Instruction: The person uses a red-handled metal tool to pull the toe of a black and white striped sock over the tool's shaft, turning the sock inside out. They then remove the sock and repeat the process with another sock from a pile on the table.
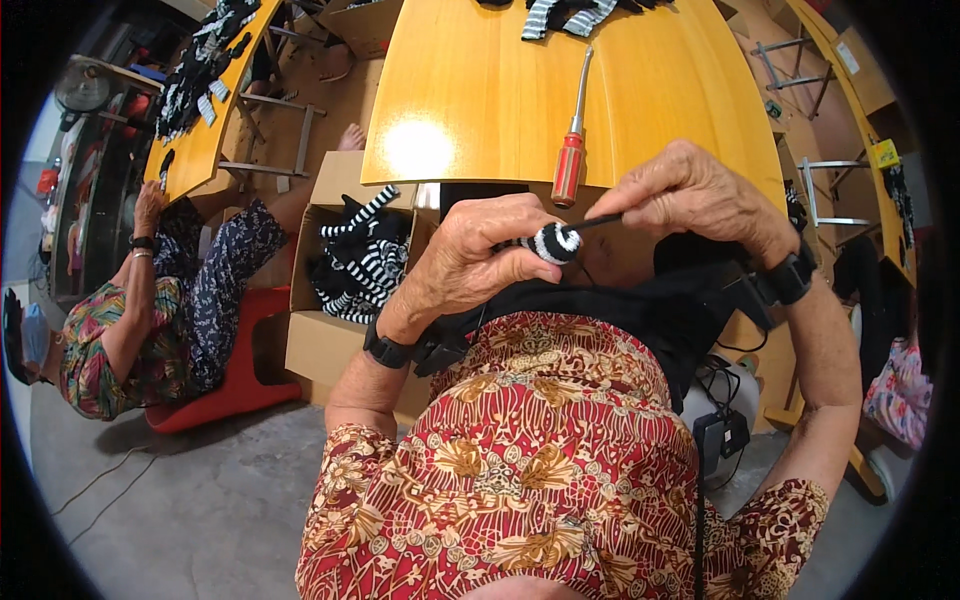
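Observation:
My left hand (485,235) is closed around a small black-and-white striped knitted tube (557,243), whose rounded end sticks out between thumb and fingers. My right hand (690,195) pinches a thin dark strip or rod (606,219) that runs to the end of the knitted tube; its exact kind cannot be made out. Just beyond both hands, a screwdriver (569,165) with a red handle lies on the yellow table (460,90), its shaft pointing away from me and its handle over the near edge.
An open cardboard box (330,340) of striped knitted pieces (375,262) stands left of my lap. More striped pieces (565,18) lie at the table's far end. Another person (130,340) sits on a red chair (245,350) at a second table on the left. Cables (715,385) hang at my right.

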The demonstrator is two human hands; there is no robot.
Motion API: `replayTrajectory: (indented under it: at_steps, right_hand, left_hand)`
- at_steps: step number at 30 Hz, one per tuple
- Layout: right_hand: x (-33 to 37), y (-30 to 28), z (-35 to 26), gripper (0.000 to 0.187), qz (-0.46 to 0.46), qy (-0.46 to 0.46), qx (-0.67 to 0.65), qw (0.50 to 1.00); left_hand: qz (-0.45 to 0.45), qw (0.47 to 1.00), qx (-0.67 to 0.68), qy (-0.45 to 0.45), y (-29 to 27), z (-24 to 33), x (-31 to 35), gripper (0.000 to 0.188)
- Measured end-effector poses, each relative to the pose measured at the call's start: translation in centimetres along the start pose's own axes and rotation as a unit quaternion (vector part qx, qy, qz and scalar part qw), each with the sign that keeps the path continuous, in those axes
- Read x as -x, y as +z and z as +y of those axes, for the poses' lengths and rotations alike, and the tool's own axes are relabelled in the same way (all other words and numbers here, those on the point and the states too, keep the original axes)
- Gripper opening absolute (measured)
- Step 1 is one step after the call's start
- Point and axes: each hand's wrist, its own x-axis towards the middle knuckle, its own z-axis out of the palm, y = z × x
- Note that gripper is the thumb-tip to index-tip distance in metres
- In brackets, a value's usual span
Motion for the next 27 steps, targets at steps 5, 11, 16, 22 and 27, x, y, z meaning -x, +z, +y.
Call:
replayTrajectory:
  at_steps: [5, 11, 16, 22, 27]
  right_hand:
    - [1.8, 1.9, 1.2, 0.026, 0.028, 0.023, -0.085, 0.996]
    - [3.3, 3.2, -1.2, 0.035, 0.205, -0.161, 0.252, 0.932]
    - [4.8, 3.0, -5.7, 0.036, 0.162, -0.098, 0.396, 0.898]
    - [3.3, 3.1, -3.9, 0.028, 0.121, -0.097, 0.140, 0.978]
    - [4.0, 2.9, -4.0, 0.032, 0.184, -0.117, 0.189, 0.958]
  left_hand:
    - [-0.031, 0.998, 0.020, -0.051, 0.3, 1.0, -0.3, 0.028]
    - [0.149, 0.983, -0.093, 0.047, 0.9, 0.7, -0.3, 0.030]
    - [0.089, 0.994, 0.055, -0.014, 0.7, 1.0, 0.1, 0.028]
    - [0.012, 0.935, 0.346, -0.069, 2.2, -0.4, 0.2, 0.029]
    - [0.079, 0.913, 0.393, -0.071, 1.3, -0.7, 0.3, 0.029]
